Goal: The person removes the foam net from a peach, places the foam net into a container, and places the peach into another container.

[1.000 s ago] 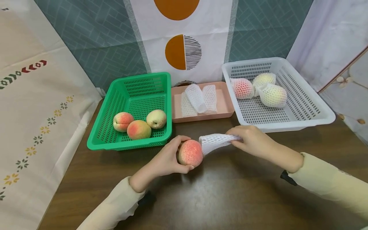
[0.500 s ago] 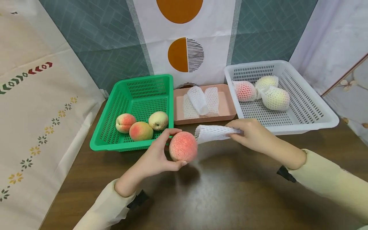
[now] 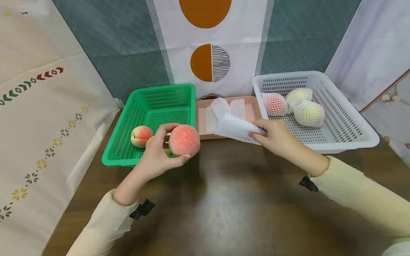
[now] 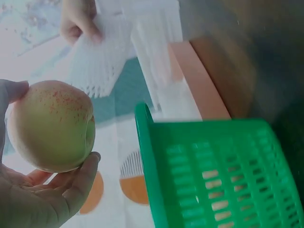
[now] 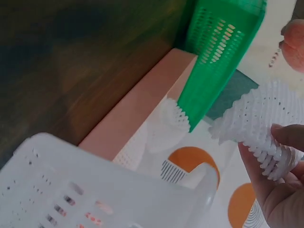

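Observation:
My left hand [image 3: 157, 153] holds a pinkish peach [image 3: 184, 140] between thumb and fingers, raised over the front right corner of the green basket [image 3: 110, 156]. In the left wrist view the same peach [image 4: 52, 126] shows a pale yellow-green side with red specks. My right hand [image 3: 278, 138] pinches one end of a white foam net sleeve [image 3: 238, 128], whose free end points left toward the peach. Sleeve and peach are apart. In the right wrist view the foam net sleeve [image 5: 263, 114] hangs from thumb and fingers, clear of the pink tray.
A pink tray [image 3: 254, 110] with several foam net sleeves stands between the green basket and a white basket [image 3: 349, 142]. Net-wrapped peaches [image 3: 309, 113] lie in the white basket. In the green basket a peach [image 3: 141, 136] shows; others are mostly behind my left hand.
My left hand has carried the peach left and upward, away from the sleeve, to the green basket. My right hand has risen slightly with the sleeve, now in front of the pink tray.

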A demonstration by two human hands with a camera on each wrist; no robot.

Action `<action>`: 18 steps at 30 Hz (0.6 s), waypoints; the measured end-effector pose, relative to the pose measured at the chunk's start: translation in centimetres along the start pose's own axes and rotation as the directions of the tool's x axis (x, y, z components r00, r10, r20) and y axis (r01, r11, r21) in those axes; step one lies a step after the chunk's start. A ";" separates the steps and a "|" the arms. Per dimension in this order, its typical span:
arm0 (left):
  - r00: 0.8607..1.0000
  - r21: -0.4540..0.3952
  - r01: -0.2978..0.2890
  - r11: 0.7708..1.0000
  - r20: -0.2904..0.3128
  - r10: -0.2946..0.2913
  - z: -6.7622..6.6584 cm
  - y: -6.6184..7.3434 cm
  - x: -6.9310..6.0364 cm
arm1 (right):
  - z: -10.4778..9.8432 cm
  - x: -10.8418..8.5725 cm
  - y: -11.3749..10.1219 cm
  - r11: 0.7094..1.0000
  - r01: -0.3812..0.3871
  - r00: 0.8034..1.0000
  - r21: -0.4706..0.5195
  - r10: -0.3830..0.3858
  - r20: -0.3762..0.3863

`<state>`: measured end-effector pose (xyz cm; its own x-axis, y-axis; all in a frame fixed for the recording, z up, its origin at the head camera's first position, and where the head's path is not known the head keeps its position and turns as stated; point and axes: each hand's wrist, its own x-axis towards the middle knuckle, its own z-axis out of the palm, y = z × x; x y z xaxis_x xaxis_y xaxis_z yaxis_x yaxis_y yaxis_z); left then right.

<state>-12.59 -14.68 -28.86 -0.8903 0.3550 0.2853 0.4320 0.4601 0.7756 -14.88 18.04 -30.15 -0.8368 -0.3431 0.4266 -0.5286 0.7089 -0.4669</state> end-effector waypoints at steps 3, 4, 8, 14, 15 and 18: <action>0.998 0.005 0.062 0.998 -0.023 -0.062 -0.7 -1.0 0.7 | 0.3 0.2 0.5 0.999 -0.031 1.000 -0.015 0.031 0.007; 0.996 0.010 0.085 0.996 -0.031 -0.084 -0.9 -1.3 1.0 | 0.4 0.4 0.7 0.999 -0.043 0.999 -0.013 0.044 0.010; 0.986 0.025 0.136 0.990 -0.100 -0.133 -2.2 -2.7 2.7 | 0.1 1.7 1.3 0.995 -0.098 0.995 0.005 0.097 0.023; 0.960 0.023 0.212 0.977 -0.193 -0.203 -3.6 -3.9 4.8 | -1.2 3.8 1.5 0.977 -0.208 0.977 0.053 0.205 0.057; 0.955 0.019 0.225 0.974 -0.200 -0.217 -3.7 -4.0 5.0 | -1.4 4.1 1.6 0.973 -0.224 0.973 0.054 0.221 0.061; 0.945 0.012 0.252 0.968 -0.219 -0.244 -3.9 -4.5 5.5 | -1.7 5.3 1.7 0.957 -0.283 0.957 0.067 0.277 0.082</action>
<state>-20.04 -17.99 -28.54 -0.9780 0.0448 0.2038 0.1950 0.5444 0.8159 -19.95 18.45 -27.38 -0.9593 -0.1825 0.2155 -0.2788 0.7337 -0.6196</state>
